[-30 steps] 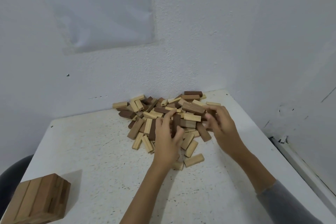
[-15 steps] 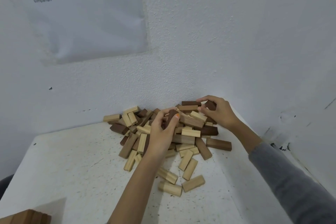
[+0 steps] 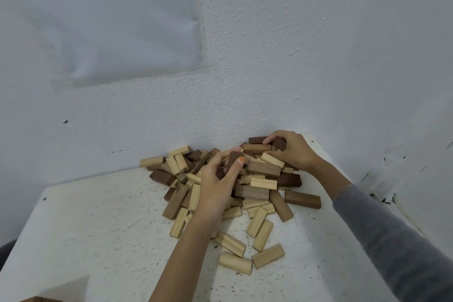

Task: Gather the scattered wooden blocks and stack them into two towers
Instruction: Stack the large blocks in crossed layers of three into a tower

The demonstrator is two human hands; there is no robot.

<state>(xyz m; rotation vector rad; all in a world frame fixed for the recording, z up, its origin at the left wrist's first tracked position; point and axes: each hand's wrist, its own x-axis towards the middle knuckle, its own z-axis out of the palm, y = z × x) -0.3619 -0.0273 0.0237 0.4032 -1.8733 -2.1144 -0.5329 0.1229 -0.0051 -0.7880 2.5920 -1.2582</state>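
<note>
I see my left hand (image 3: 218, 186) pinching a dark brown rectangular wooden block (image 3: 233, 160) atop the heap of pale and dark wooden blocks (image 3: 259, 193) in the white speckled table (image 3: 98, 228)'s far corner, my right hand (image 3: 295, 152) gripping another dark block (image 3: 280, 143) behind.

White table (image 3: 98, 228) (speckled), heaped wooden blocks (image 3: 256, 193).

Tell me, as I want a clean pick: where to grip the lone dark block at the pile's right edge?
Probably pinch the dark block across its long sides at mid-length, from above: it lies flat on the table, both long faces exposed, its left end crowds a neighbour.
</note>
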